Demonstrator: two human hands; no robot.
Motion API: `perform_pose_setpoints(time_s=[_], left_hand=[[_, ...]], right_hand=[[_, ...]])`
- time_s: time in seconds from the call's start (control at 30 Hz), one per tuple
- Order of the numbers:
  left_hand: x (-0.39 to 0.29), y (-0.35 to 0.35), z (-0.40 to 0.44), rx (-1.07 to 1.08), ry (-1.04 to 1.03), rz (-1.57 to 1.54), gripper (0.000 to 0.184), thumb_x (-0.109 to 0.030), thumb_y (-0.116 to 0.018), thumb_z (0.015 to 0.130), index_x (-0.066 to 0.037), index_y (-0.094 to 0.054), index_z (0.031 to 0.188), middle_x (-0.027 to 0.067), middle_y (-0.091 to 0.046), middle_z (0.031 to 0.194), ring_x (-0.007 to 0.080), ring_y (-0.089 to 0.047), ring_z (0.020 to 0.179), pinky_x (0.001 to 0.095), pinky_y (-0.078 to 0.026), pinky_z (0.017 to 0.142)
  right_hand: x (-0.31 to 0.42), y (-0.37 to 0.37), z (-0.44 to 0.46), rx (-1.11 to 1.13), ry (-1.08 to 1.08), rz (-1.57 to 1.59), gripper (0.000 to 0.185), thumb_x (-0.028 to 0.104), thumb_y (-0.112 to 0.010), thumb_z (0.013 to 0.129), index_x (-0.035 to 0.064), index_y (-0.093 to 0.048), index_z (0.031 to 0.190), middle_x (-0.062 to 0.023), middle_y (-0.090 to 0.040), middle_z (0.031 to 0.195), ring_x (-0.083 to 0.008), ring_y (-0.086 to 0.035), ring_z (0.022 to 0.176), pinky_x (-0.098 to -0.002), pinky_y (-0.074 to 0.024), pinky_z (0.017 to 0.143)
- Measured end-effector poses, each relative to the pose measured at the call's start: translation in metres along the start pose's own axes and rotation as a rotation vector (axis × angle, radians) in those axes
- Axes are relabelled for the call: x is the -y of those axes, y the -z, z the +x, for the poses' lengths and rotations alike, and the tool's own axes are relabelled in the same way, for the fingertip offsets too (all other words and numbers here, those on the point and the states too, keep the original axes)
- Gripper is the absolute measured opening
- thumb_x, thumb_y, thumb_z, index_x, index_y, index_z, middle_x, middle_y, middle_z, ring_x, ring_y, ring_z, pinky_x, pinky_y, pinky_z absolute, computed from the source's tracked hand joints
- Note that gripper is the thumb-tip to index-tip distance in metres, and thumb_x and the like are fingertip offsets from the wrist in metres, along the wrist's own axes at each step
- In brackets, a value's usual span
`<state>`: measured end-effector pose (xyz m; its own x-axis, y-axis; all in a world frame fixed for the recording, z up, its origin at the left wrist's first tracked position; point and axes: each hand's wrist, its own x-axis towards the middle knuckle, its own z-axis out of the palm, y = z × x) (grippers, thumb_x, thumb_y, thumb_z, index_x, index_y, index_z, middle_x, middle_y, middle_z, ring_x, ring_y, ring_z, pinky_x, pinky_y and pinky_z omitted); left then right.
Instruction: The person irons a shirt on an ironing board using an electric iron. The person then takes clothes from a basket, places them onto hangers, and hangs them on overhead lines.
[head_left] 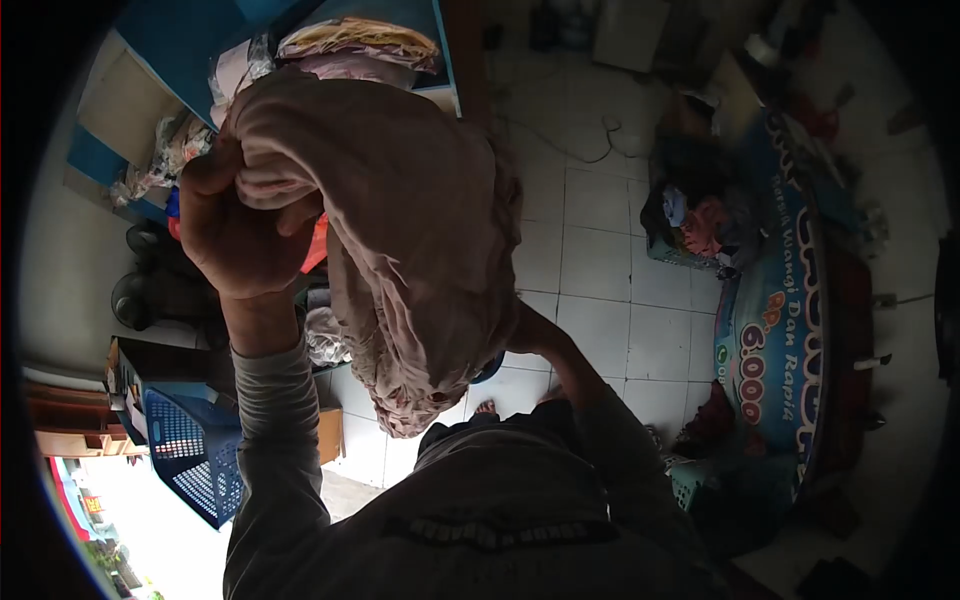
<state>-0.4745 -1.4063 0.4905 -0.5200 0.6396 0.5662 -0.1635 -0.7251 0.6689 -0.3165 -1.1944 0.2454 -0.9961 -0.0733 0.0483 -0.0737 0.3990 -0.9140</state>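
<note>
A crumpled beige-pink cloth point(420, 200), perhaps a garment, hangs in front of my chest with its gathered lower end near my waist. My left hand point(240, 230) is raised at the upper left, with thumb and fingers closed on the top edge of the cloth. On the other side, my right hand point(525, 330) reaches in against the cloth's right edge. Its fingers are hidden behind the fabric, so their grip does not show.
Folded clothes point(360, 45) lie on a blue shelf at the upper left. A blue plastic basket point(195, 455) stands at the lower left. To the right are a crate of clothes point(700, 225) and a printed banner point(775, 330). White floor tiles point(595, 270) lie between.
</note>
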Motion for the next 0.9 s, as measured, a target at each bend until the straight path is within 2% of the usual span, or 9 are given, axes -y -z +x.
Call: perform_pose_setpoints(time_s=[0.17,0.4,0.47,0.53,0.63,0.7,0.73,0.8,0.9], left_hand=[[0.035,-0.031,0.077,-0.360,-0.247,0.501,0.047,-0.024,-0.045,0.106,0.003,-0.051,0.144,0.0152,-0.063,0.135,0.0229,-0.058,0.125,0.0337,-0.040,0.111],[0.143,-0.063,0.185,-0.267,-0.414,1.408,0.030,-0.016,-0.049,0.108,0.007,-0.060,0.124,0.0101,-0.068,0.116,0.0200,-0.062,0.103,0.0305,-0.047,0.094],[0.172,-0.070,0.222,-0.168,-0.446,1.299,0.031,-0.017,-0.049,0.108,0.005,-0.060,0.127,0.0122,-0.069,0.117,0.0191,-0.064,0.103,0.0310,-0.049,0.094],[0.197,-0.106,0.254,-0.125,0.164,0.212,0.033,-0.019,-0.049,0.108,0.004,-0.059,0.129,0.0135,-0.070,0.115,0.0186,-0.066,0.106,0.0321,-0.051,0.097],[0.238,-0.153,0.323,0.137,0.388,-0.059,0.028,-0.019,-0.049,0.108,0.003,-0.060,0.121,0.0110,-0.070,0.105,0.0213,-0.071,0.094,0.0364,-0.059,0.088],[0.273,-0.205,0.372,0.087,0.255,-0.043,0.027,-0.020,-0.053,0.105,0.005,-0.062,0.107,0.0103,-0.070,0.094,0.0184,-0.068,0.077,0.0319,-0.058,0.069],[0.278,-0.245,0.379,0.215,0.277,-0.192,0.036,-0.025,-0.036,0.113,0.005,-0.055,0.114,0.0162,-0.067,0.108,0.0252,-0.071,0.088,0.0325,-0.063,0.084],[0.314,-0.278,0.425,0.148,0.144,-0.203,0.032,-0.020,-0.034,0.113,0.005,-0.054,0.112,0.0130,-0.065,0.100,0.0220,-0.069,0.082,0.0314,-0.063,0.076],[0.374,-0.266,0.505,0.106,0.008,-0.110,0.030,-0.027,-0.046,0.109,0.002,-0.056,0.110,0.0112,-0.066,0.093,0.0224,-0.068,0.081,0.0330,-0.058,0.065]], right_hand=[[-0.018,0.204,-0.109,-0.387,-0.069,0.425,0.059,0.001,-0.068,0.083,-0.0016,-0.052,0.140,-0.0106,-0.061,0.130,-0.0178,-0.057,0.122,-0.0324,-0.0463,0.106],[0.055,0.426,-0.257,-0.873,-0.126,-0.374,0.034,0.010,-0.073,0.085,-0.0023,-0.062,0.115,-0.0080,-0.065,0.103,-0.0161,-0.061,0.101,-0.0305,-0.0481,0.089],[0.057,0.478,-0.285,-1.001,-0.239,-0.733,0.031,0.014,-0.075,0.087,-0.0026,-0.063,0.110,-0.0103,-0.066,0.101,-0.0165,-0.061,0.097,-0.0316,-0.0484,0.086],[0.025,0.536,-0.309,-1.234,-0.204,-0.706,0.030,0.019,-0.075,0.090,-0.0032,-0.063,0.106,-0.0151,-0.067,0.100,-0.0174,-0.062,0.093,-0.0341,-0.0485,0.084],[-0.008,0.573,-0.308,-1.427,-0.177,-0.776,0.037,0.021,-0.068,0.096,-0.0034,-0.060,0.122,-0.0224,-0.065,0.119,-0.0311,-0.064,0.107,-0.0410,-0.0496,0.093],[-0.024,0.576,-0.288,-1.596,0.005,-1.288,0.047,0.022,-0.064,0.099,-0.0054,-0.054,0.136,-0.0276,-0.058,0.133,-0.0435,-0.061,0.118,-0.0466,-0.0475,0.103],[-0.032,0.555,-0.271,-1.673,-0.032,-1.216,0.046,0.023,-0.065,0.099,-0.0069,-0.055,0.133,-0.0271,-0.059,0.131,-0.0404,-0.060,0.120,-0.0449,-0.0457,0.105],[-0.055,0.484,-0.231,-1.379,0.008,-0.664,0.050,0.024,-0.075,0.093,-0.0048,-0.058,0.130,-0.0254,-0.060,0.130,-0.0354,-0.058,0.125,-0.0432,-0.0438,0.106],[-0.044,0.423,-0.161,-1.302,-0.029,-0.720,0.057,0.026,-0.085,0.082,-0.0032,-0.061,0.126,-0.0211,-0.069,0.120,-0.0334,-0.066,0.114,-0.0408,-0.0488,0.101]])
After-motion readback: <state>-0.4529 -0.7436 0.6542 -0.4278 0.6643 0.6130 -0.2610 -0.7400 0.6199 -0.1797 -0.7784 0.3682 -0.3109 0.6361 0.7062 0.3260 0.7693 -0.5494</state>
